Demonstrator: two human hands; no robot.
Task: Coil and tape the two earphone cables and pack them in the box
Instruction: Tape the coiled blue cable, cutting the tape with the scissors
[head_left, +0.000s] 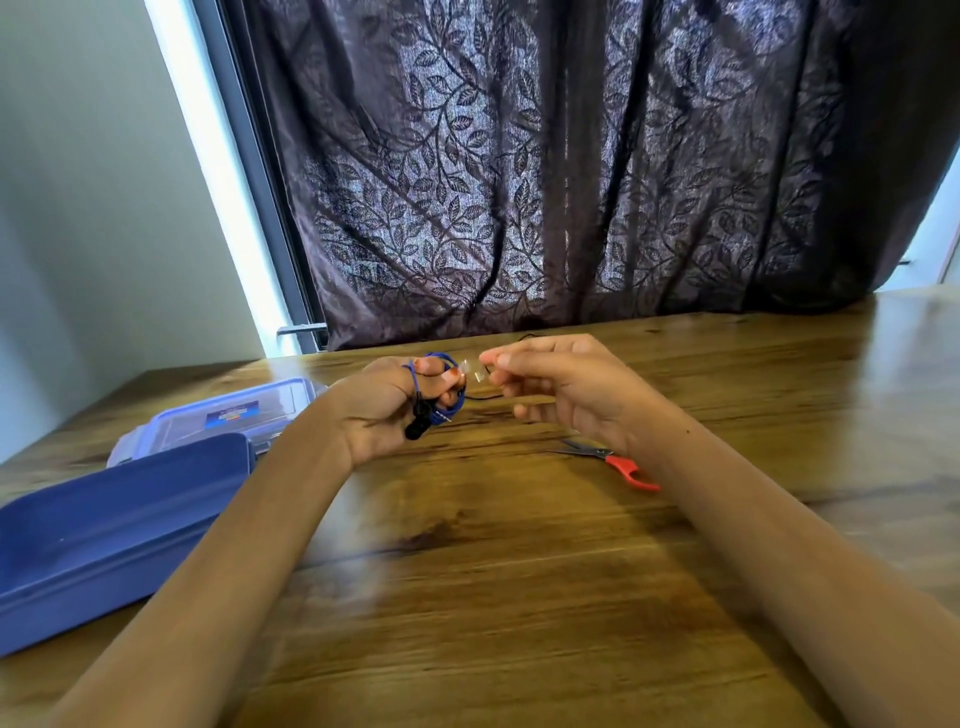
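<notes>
My left hand (387, 410) grips a coiled blue earphone cable (451, 387) wound round its fingers, with black earbuds hanging below the fist. My right hand (561, 387) pinches a short strip of clear tape (475, 370) stretched between the two hands, just right of the coil. A thin black cable (485, 397) runs from the coil toward my right hand, and another bit of black cable (530, 338) shows behind that hand. The open blue box (109, 540) lies on the table at the left.
The box's clear lid (228, 415) lies behind the box. Red-handled scissors (613, 460) rest on the wooden table (519, 597) under my right wrist. A dark leaf-patterned curtain (571, 182) hangs behind the table's far edge.
</notes>
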